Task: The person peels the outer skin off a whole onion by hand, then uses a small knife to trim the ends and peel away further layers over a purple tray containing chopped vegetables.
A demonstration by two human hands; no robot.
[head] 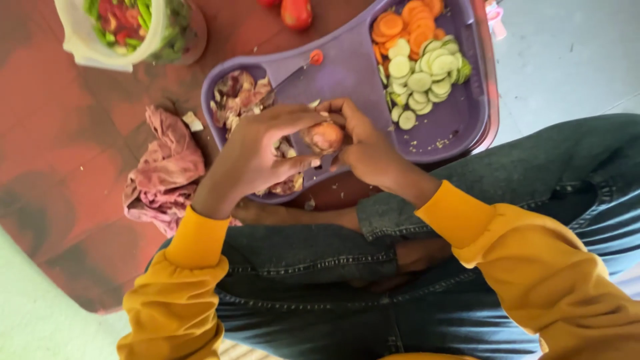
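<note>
Denim-clad legs (373, 280), both hands (320, 150) gripping small onion (325, 137), over purple tray (460, 120)

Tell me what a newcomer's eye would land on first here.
Both hands, left hand and right hand, grip a small reddish onion over the purple plastic tray. On the tray's far right lie orange carrot rounds and pale green cucumber slices; purple onion peelings are heaped at its left.

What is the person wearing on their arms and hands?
Both arms wear long mustard-yellow sleeves with ribbed cuffs at the wrists. The left hand and right hand are bare: no gloves, rings, watch or bracelets that I can see.
</note>
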